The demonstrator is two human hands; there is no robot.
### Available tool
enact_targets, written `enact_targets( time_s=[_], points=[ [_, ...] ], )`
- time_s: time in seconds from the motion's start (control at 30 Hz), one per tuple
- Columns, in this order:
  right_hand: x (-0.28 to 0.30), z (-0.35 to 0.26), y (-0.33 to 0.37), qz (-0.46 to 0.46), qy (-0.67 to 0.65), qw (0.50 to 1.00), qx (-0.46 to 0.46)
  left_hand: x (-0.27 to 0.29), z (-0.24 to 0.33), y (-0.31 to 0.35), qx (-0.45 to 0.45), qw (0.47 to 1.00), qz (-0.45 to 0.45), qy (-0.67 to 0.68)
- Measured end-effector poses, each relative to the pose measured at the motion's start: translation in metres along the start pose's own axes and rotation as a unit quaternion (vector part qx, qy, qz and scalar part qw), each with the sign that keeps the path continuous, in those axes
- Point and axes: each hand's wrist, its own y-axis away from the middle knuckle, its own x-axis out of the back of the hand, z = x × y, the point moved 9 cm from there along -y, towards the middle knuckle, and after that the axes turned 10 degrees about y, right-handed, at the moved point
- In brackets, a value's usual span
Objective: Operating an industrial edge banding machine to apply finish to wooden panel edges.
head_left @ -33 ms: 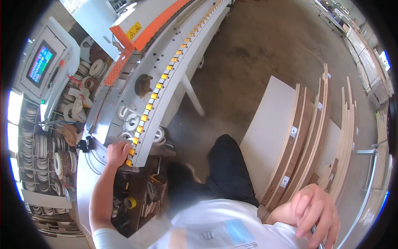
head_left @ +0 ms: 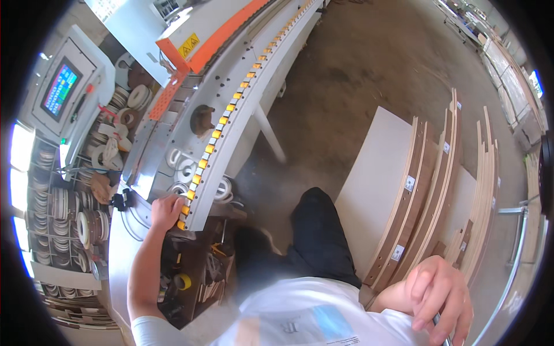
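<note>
My left hand (head_left: 167, 211) rests at the near end of a long grey machine, its fingers bent and pressed together against the roller rail (head_left: 199, 171). Yellow rollers run in a row along that rail. Low on the right, beside my body, my right hand (head_left: 441, 297) is closed with curled fingers. A thin greyish thing (head_left: 437, 319) shows between those fingers; most of it is hidden, so its kind cannot be made out.
A control panel with a lit screen (head_left: 59, 89) stands left of the machine's orange-edged cover (head_left: 222, 36). Rolls of edge banding (head_left: 92, 226) fill racks at far left. Stacked boards (head_left: 398, 213) stand at my right near a metal rail (head_left: 515, 254). Tape (head_left: 182, 281) lies on a lower shelf.
</note>
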Motion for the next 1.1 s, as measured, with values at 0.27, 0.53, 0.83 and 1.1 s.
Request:
enact_targets(
  time_s=[0.27,0.53,0.83,1.1],
  points=[
    [-0.007,-0.057,0.006,-0.048,-0.044,0.997,0.032,0.000,0.000,-0.002,0.086,0.993,-0.027,-0.079],
    [-0.011,-0.067,-0.007,-0.143,-0.047,0.988,0.030,-0.020,-0.026,-0.013,0.124,0.982,-0.134,-0.046],
    [-0.012,0.002,-0.034,-0.175,-0.060,0.982,-0.026,-0.037,-0.035,-0.016,0.136,0.963,-0.224,0.064],
    [0.016,0.076,-0.041,0.075,-0.011,0.996,-0.047,-0.015,-0.019,-0.013,0.057,0.993,-0.062,-0.078]
  ],
)
